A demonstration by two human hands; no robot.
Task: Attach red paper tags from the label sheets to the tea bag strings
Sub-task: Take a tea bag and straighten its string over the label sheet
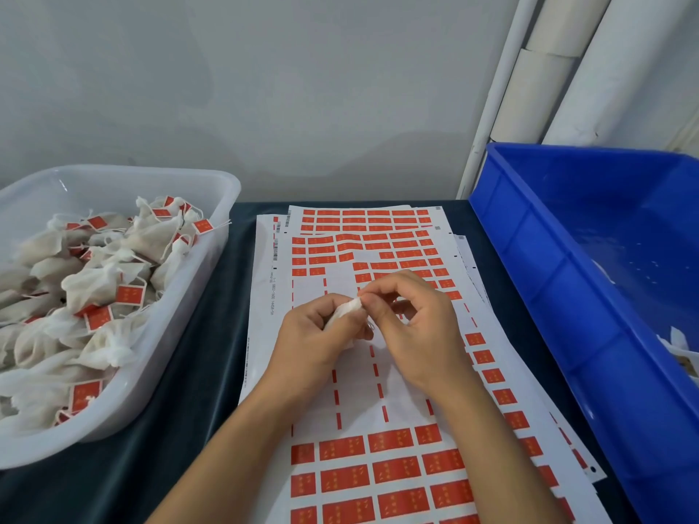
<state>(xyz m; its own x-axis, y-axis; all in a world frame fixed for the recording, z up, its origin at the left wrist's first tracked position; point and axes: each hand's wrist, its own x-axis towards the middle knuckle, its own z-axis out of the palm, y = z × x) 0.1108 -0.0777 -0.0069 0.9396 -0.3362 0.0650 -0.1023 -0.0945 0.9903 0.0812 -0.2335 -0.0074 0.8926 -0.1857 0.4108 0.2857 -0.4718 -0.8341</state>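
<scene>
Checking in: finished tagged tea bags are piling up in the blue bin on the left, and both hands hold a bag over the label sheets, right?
Not quite. The head view shows the tagged tea bags in the white tub on the left; the blue bin is on the right. Both hands, left and right, do hold a bag over the label sheets.

A dark counter (181, 372) runs beneath a grey wall (264, 88). On its left sits a translucent white tub (212, 240), on its right a blue crate (548, 259) (deep, ribbed along its side). White pipes (537, 88) rise at far right.
</scene>
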